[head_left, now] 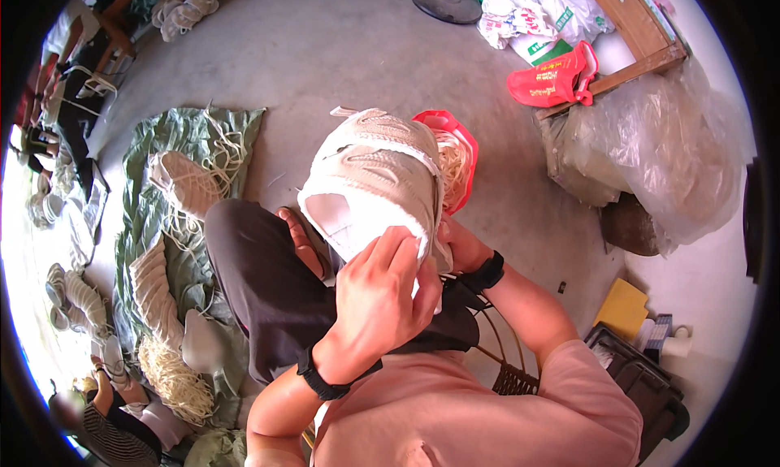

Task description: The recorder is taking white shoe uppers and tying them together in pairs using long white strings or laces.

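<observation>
We hold one cream woven piece (374,170), rounded and hollow, in front of our body and above our lap. Its white opening (357,223) is turned toward us. Our left hand (378,280) has its fingers bent and grasps the near rim of this opening, on the right part of it. Our right hand (465,244) is at the right side of the same piece and touches it; its fingertips are mostly hidden, so we cannot tell how firmly it grasps. Just behind the piece, on the grey floor (284,53), stands a red basin (467,134), which contains pale strands (455,162). On our left there is a green sheet (146,166) spread on the floor, and on it lie one more woven piece (187,183), a ridged woven bundle (154,292) and a heap of loose strands (175,378). Farther to the right we see a red bag (552,77) and clear plastic sheeting (670,150). At lower left, another person (118,422) wears striped clothing.
</observation>
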